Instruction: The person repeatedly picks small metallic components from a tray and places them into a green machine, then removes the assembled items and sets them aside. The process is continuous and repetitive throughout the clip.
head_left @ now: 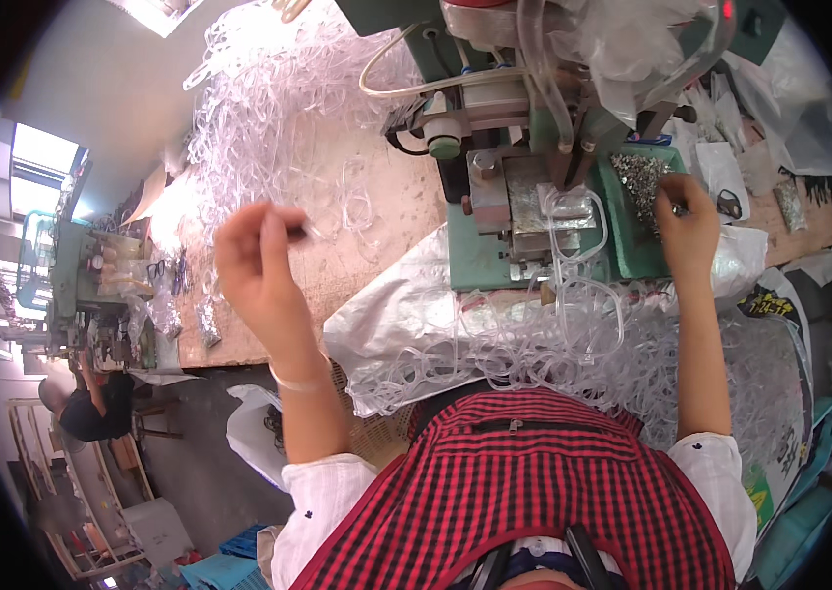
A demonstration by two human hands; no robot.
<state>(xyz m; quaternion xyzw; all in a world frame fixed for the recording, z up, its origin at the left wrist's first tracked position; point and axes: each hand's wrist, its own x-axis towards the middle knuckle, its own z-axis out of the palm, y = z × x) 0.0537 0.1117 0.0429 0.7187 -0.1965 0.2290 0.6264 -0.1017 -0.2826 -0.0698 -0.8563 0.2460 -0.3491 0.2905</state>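
Observation:
My left hand (263, 264) is raised over the left part of the table, its thumb and fingers curled together. A dark patch shows at its fingertips, and what it pinches, if anything, is too blurred to name. Just right of it a clear plastic loop (357, 208) lies on the tabletop. My right hand (688, 221) dips into a green tray (635, 258) of small shiny metal parts (639, 179). Its fingers are pinched, their tips partly hidden. Between my hands stands a green press machine (465, 246), with clear loops (573, 224) on its metal fixture (534, 202).
A tall heap of clear loops (258, 118) covers the table's back left. More loops (504, 349) lie on white sheeting (386, 310) before me. Scissors (728, 204) rest right of the tray. Far left, another person (96, 408) sits by a machine.

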